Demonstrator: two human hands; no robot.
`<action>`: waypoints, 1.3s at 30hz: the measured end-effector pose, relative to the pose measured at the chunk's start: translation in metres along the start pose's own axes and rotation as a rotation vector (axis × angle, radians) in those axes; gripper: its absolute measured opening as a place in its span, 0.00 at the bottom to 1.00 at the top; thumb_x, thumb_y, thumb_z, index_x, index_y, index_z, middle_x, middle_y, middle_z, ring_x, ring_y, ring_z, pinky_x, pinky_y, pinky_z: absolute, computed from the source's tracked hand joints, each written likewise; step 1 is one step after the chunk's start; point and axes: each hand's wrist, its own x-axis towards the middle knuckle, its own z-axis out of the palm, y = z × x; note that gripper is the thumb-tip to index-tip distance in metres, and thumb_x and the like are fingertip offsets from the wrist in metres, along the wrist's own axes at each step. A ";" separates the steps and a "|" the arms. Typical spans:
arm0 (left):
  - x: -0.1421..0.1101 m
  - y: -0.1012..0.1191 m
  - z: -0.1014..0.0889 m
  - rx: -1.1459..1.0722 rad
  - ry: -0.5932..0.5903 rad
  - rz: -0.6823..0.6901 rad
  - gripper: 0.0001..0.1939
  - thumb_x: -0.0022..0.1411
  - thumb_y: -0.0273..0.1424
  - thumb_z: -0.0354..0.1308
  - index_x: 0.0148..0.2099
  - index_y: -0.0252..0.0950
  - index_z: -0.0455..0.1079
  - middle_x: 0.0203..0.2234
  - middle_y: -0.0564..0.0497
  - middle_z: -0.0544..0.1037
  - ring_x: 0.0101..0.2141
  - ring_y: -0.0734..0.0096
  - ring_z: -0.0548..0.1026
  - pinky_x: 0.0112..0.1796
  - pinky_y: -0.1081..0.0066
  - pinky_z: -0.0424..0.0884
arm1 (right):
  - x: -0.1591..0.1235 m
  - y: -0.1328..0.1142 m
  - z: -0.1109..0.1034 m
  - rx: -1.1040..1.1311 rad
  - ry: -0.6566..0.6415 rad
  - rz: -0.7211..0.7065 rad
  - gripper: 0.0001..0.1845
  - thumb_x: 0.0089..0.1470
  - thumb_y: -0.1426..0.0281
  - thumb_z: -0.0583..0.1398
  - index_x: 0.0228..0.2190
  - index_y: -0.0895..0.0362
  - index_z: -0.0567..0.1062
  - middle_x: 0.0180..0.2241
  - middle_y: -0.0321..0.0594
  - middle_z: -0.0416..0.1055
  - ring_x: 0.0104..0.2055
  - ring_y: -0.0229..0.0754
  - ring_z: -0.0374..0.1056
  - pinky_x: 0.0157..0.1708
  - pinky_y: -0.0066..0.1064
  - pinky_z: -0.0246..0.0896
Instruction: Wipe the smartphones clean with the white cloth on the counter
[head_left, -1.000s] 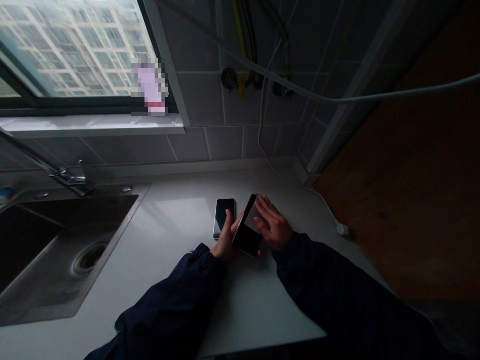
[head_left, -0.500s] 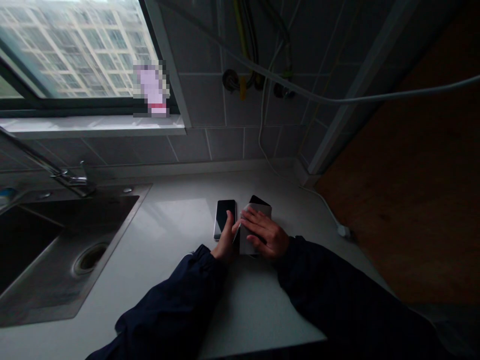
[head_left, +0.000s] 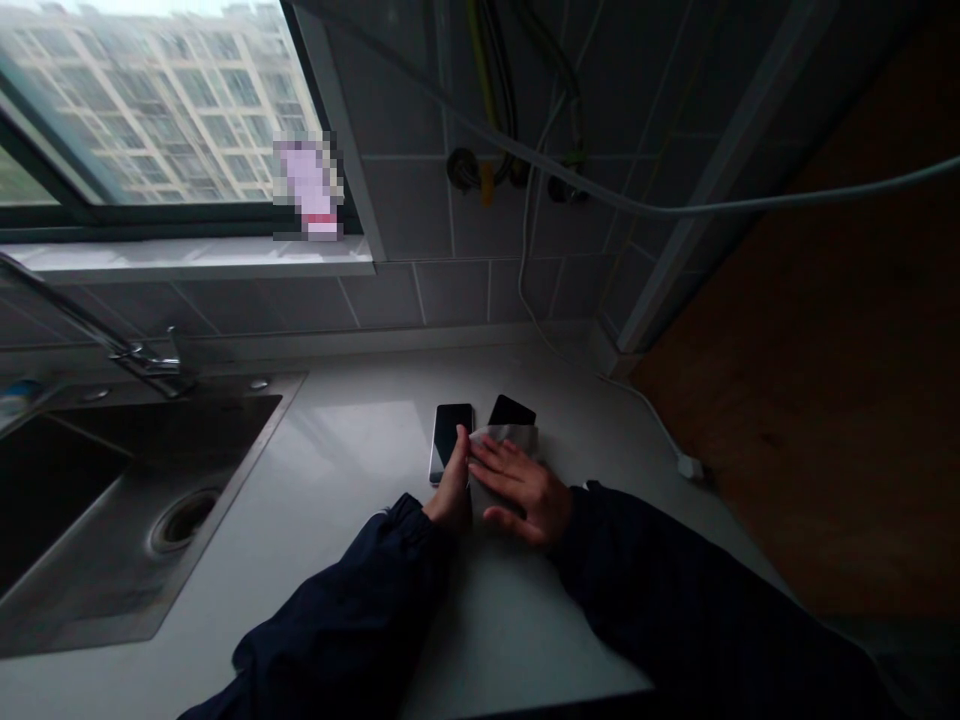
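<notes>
A black smartphone lies screen up on the white counter. My left hand stands against its lower right edge, fingers together. To the right, a second dark phone shows only its far end. The rest is hidden under a pale grey sheet, perhaps a cloth. My right hand presses flat on that sheet with its fingers spread. Both sleeves are dark navy.
A steel sink with a drain lies left of the hands, below a faucet. A white cable runs along the counter's far right to a plug. A blurred object stands on the window sill. Tiled wall rises behind.
The pale sheet now lies flat and has slid toward me, uncovering the far end of the second phone. My right hand has moved toward me with it. The first phone has not moved.
</notes>
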 end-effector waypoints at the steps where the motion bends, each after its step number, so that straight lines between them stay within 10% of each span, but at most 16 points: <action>1: 0.000 0.000 0.001 -0.006 0.023 -0.003 0.40 0.71 0.56 0.42 0.70 0.29 0.62 0.52 0.36 0.80 0.52 0.52 0.79 0.56 0.59 0.71 | 0.000 -0.003 0.000 0.015 -0.007 -0.025 0.33 0.67 0.55 0.55 0.66 0.61 0.65 0.69 0.52 0.58 0.74 0.54 0.48 0.70 0.55 0.48; 7: -0.001 0.003 0.000 0.001 0.021 -0.003 0.40 0.71 0.56 0.41 0.70 0.33 0.62 0.53 0.37 0.80 0.54 0.52 0.78 0.56 0.58 0.70 | 0.002 0.002 -0.002 -0.018 0.085 0.024 0.27 0.69 0.61 0.53 0.65 0.57 0.67 0.66 0.49 0.65 0.71 0.50 0.56 0.68 0.52 0.57; 21: -0.002 -0.004 0.003 0.136 -0.228 0.104 0.30 0.70 0.46 0.55 0.71 0.47 0.61 0.60 0.45 0.75 0.56 0.49 0.76 0.52 0.56 0.75 | 0.002 0.019 -0.012 -0.149 0.174 0.318 0.36 0.71 0.60 0.51 0.73 0.50 0.45 0.75 0.44 0.39 0.76 0.56 0.37 0.70 0.62 0.45; 27: 0.001 -0.004 0.010 0.131 -0.124 0.318 0.21 0.69 0.33 0.59 0.62 0.38 0.74 0.61 0.46 0.75 0.65 0.56 0.66 0.63 0.63 0.61 | 0.003 0.012 -0.008 -0.022 0.180 0.275 0.34 0.70 0.61 0.51 0.72 0.51 0.50 0.74 0.43 0.42 0.76 0.53 0.39 0.71 0.56 0.46; 35: -0.002 -0.003 0.009 0.076 0.013 0.288 0.33 0.69 0.34 0.60 0.73 0.45 0.57 0.64 0.48 0.71 0.64 0.57 0.67 0.60 0.63 0.67 | 0.004 0.008 -0.010 0.089 0.112 0.094 0.41 0.66 0.50 0.56 0.71 0.56 0.54 0.72 0.50 0.49 0.74 0.55 0.46 0.70 0.54 0.51; 39: 0.006 -0.004 -0.001 0.076 -0.053 0.315 0.43 0.65 0.39 0.65 0.75 0.54 0.48 0.65 0.46 0.70 0.55 0.59 0.77 0.48 0.66 0.77 | 0.003 0.009 -0.008 -0.008 0.175 0.036 0.40 0.66 0.64 0.60 0.72 0.57 0.51 0.70 0.51 0.55 0.72 0.52 0.54 0.68 0.48 0.58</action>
